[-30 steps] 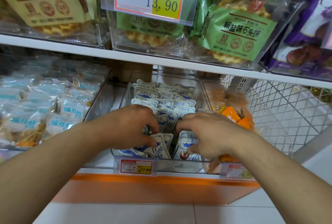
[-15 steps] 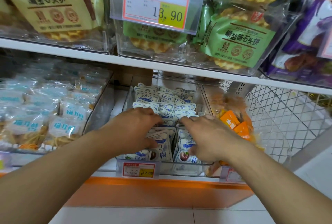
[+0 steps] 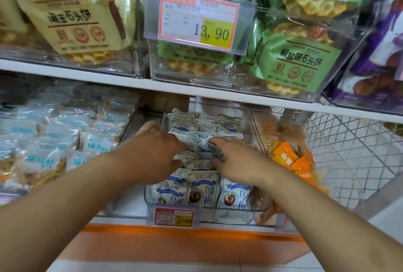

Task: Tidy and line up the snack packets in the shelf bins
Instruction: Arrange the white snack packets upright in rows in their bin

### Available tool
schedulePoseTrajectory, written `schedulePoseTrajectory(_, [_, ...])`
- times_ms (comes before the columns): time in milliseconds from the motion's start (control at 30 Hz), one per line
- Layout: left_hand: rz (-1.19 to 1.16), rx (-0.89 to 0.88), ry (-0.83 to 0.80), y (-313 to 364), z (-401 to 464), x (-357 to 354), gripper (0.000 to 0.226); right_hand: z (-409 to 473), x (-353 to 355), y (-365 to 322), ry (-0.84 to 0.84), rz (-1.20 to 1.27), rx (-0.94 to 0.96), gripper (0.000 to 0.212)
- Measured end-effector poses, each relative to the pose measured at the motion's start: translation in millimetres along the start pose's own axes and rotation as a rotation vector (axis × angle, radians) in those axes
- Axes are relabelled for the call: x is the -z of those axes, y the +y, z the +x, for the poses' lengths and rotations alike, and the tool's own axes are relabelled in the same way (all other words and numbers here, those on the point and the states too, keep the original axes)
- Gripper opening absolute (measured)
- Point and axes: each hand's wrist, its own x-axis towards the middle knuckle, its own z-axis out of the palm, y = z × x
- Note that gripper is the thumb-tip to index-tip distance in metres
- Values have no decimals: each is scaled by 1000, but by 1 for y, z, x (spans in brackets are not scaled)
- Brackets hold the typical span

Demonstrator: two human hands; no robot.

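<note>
White-and-blue snack packets (image 3: 204, 186) stand in rows inside a clear plastic bin (image 3: 231, 212) on the lower shelf. Both my hands reach into the middle of this bin. My left hand (image 3: 152, 156) has its fingers over the tops of the middle packets and its thumb under them, pinching them. My right hand (image 3: 239, 162) grips the packets beside it the same way. The front row stands upright facing me. The back rows (image 3: 196, 123) lean, overlapping. My hands hide the middle rows.
The upper shelf board (image 3: 87, 75) hangs low over the bin, carrying waffle bags (image 3: 296, 57) and a 13.90 price tag (image 3: 198, 18). A bin of pale blue packets (image 3: 50, 140) stands left, orange packets (image 3: 290, 158) right, then a wire basket (image 3: 353, 151).
Both hands have moved from the front rows deeper into the bin, toward the middle packets. The front row now stands uncovered.
</note>
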Motion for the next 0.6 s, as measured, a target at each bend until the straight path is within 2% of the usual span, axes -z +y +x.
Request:
schedulePoseTrajectory(167, [-64,13,39,-9,-4,-5,52,28,-11,4,112,166,-39,40])
schedulePoseTrajectory(300, [-185,7,85,-10,-4,-7,49,36,-12,-2,92,282,-44,11])
schedulePoseTrajectory(500, [-274,0,125,-13,-6,-6,42,46,-6,-6,64,119,-69,23])
schedulePoseTrajectory(600, [-292,7,127,-13,-7,-5,39,48,-3,-6,145,85,-63,25])
